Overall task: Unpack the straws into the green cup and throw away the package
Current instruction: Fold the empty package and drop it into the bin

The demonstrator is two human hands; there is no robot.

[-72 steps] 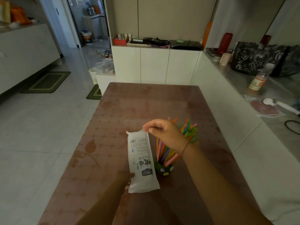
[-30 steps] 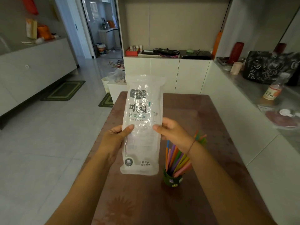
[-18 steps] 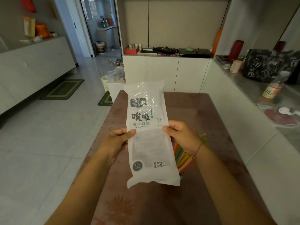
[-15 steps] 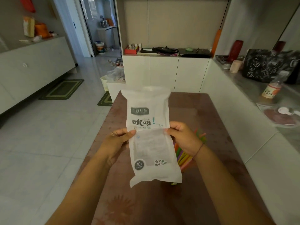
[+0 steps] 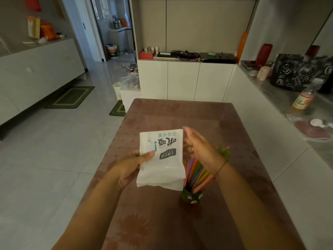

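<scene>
The empty white straw package [image 5: 161,157] is folded in half, its print upside down, held above the brown table [image 5: 180,114]. My left hand [image 5: 133,165] pinches its left edge, thumb on the front. My right hand [image 5: 200,148] is beside the package's right edge with straight fingers, apart from it or barely touching. Behind the package stands the small green cup [image 5: 191,196] filled with several colourful straws [image 5: 200,170] that lean to the right.
A white cabinet [image 5: 183,80] stands beyond the table's far end. A counter [image 5: 288,103] on the right carries a black bag [image 5: 299,73] and a bottle [image 5: 302,100]. A bin with a plastic bag [image 5: 128,83] sits on the floor at the left.
The package was held up flat and full length by both hands; now it is folded over in half and lower. My right hand has let go of its edge.
</scene>
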